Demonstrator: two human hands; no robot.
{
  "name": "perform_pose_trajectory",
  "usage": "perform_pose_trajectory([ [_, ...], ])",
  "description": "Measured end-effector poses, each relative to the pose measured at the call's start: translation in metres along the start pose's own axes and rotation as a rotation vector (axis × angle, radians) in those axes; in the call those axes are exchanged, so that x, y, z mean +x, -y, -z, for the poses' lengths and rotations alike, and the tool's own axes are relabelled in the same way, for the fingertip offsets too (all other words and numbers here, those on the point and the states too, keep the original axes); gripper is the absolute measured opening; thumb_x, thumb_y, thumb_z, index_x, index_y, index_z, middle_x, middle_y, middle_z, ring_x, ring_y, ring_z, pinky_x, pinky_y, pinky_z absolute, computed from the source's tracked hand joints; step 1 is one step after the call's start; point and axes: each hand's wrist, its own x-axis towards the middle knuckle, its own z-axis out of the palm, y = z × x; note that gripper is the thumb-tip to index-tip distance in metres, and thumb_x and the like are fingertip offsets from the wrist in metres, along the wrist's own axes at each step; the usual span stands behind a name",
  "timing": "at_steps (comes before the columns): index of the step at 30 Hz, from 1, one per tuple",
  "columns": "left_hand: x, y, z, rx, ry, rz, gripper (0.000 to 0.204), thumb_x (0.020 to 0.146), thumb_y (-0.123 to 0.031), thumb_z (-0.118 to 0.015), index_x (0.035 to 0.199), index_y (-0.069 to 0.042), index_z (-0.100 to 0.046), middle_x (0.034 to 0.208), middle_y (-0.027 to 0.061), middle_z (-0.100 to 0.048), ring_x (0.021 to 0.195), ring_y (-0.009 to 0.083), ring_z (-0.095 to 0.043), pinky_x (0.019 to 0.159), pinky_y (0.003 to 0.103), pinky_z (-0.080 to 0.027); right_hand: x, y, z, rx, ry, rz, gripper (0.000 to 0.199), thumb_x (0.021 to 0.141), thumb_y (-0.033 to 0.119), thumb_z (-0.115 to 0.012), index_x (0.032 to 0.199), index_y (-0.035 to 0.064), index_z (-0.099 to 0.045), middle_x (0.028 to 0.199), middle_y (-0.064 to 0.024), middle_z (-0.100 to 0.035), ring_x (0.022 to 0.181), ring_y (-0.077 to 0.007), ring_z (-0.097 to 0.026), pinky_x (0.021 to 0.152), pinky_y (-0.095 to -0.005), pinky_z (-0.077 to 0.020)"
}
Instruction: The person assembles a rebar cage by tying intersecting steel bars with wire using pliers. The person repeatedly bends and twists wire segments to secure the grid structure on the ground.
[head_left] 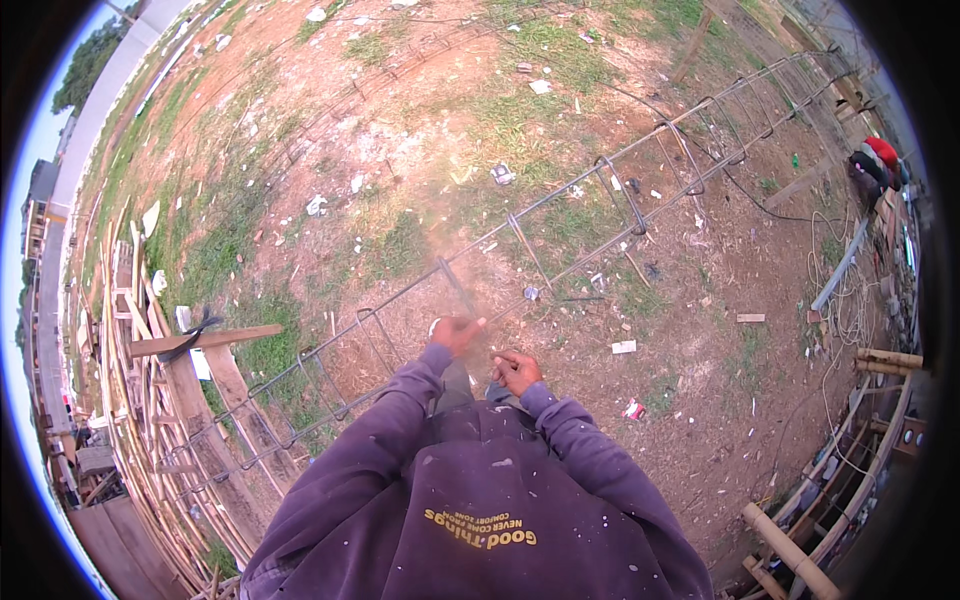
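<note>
A long, narrow rebar cage [514,222], its bars joined by stirrups, stretches diagonally in front of me from the lower left to the upper right. My left hand [458,335] is closed on the cage's near bar, where a stirrup [455,280] comes down to it. Just right of it, on my side of the cage, my right hand [517,370] is closed with its fingers curled and pinched together. Anything between those fingers is too small to make out. Purple sleeves cover both forearms.
Bamboo poles and planks [185,380] lie at the left, under the cage's near end. A person in red and black [876,165] is at the far right. Ropes [850,290] and bamboo [790,550] line the right edge. Litter dots the dirt and grass.
</note>
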Motion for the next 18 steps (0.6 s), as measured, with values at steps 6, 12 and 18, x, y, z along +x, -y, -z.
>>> perform_pose_trajectory([
  [6, -0.008, -0.008, 0.006, -0.058, 0.047, -0.089, 0.049, 0.086, -0.045, -0.066, 0.07, 0.002, -0.068, 0.053, 0.0039, -0.057, 0.045, 0.0093, -0.05, 0.044, 0.027, -0.039, -0.006, 0.012, -0.002, -0.085, -0.014, 0.023, 0.026, 0.094, 0.018, -0.057, 0.111, -0.0006, -0.065, 0.07, -0.006, -0.064, 0.055, -0.0092, -0.055, 0.051, -0.0241, -0.047],
  [12, -0.001, 0.01, 0.002, -0.032, -0.066, -0.205, 0.046, 0.088, -0.039, -0.064, 0.071, 0.003, -0.067, 0.054, 0.0042, -0.057, 0.046, 0.0097, -0.05, 0.046, 0.028, -0.04, -0.017, 0.035, -0.005, -0.099, 0.01, 0.018, 0.026, 0.093, 0.016, -0.057, 0.11, -0.0012, -0.065, 0.067, -0.0066, -0.063, 0.053, -0.0095, -0.055, 0.05, -0.0249, -0.0465],
  [18, 0.015, 0.039, -0.007, 0.217, -0.299, -0.501, 0.044, 0.089, -0.039, -0.062, 0.078, 0.003, -0.065, 0.06, 0.0056, -0.059, 0.051, 0.0121, -0.053, 0.048, 0.029, -0.042, -0.027, 0.06, 0.0, -0.251, 0.04, 0.096, 0.026, 0.094, 0.015, -0.054, 0.112, -0.0008, -0.065, 0.068, -0.0065, -0.063, 0.055, -0.0098, -0.056, 0.05, -0.0257, -0.0471],
])
